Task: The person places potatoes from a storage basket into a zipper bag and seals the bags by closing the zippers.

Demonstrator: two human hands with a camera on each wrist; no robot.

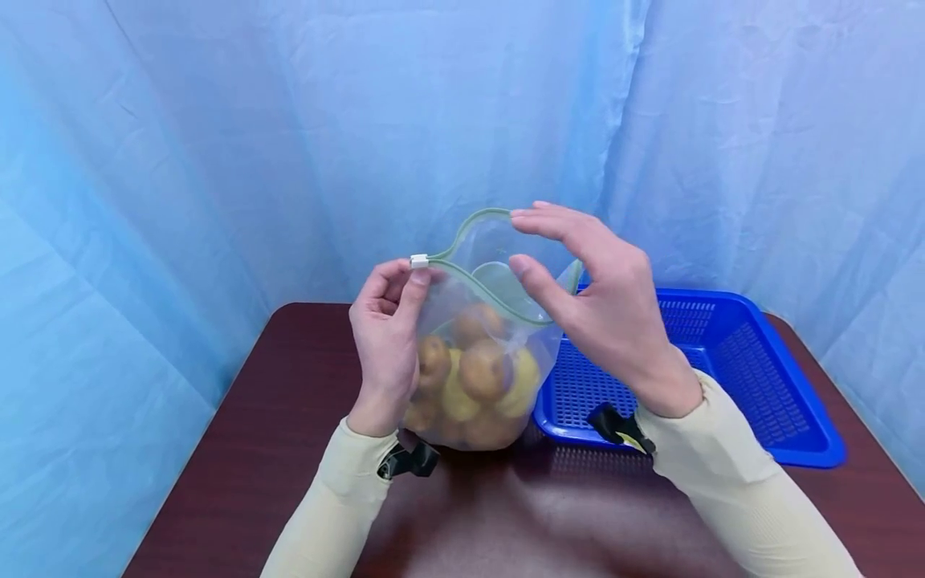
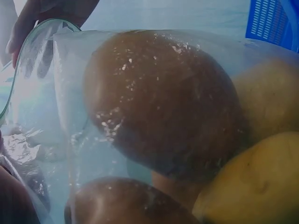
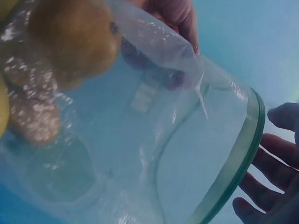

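The left hand (image 1: 386, 337) pinches the white slider (image 1: 419, 261) at the left end of the green zip strip (image 1: 473, 221), thumb and forefinger curled onto it while the other fingers fold in against the side of the clear zip bag (image 1: 477, 353). The right hand (image 1: 592, 297) is spread wide with straight, relaxed fingers; its fingertips (image 1: 520, 215) lie at the far edge of the green rim and its thumb points toward the near edge, but it grips nothing that can be made out. The bag stands upright on the dark red-brown table (image 1: 289, 449), near the middle and just left of the blue basket (image 1: 730, 361), with its mouth gaping open toward the right hand. Inside it lies a heap of brown and yellow round fruits (image 1: 480, 373), filling the lower half. In the left wrist view one brown fruit (image 2: 159, 102) presses against the plastic, with a yellow one (image 2: 254, 186) lower right. In the right wrist view the open green rim (image 3: 243, 154) curves past the right hand's fingers (image 3: 264, 182). The blue basket, of perforated plastic, sits on the right side of the table, touching or nearly touching the bag's base. Cream sleeves (image 1: 737, 482) cover both forearms, each with a black strap at the wrist. Blue cloth (image 1: 217, 144) hangs on the far side and both flanks
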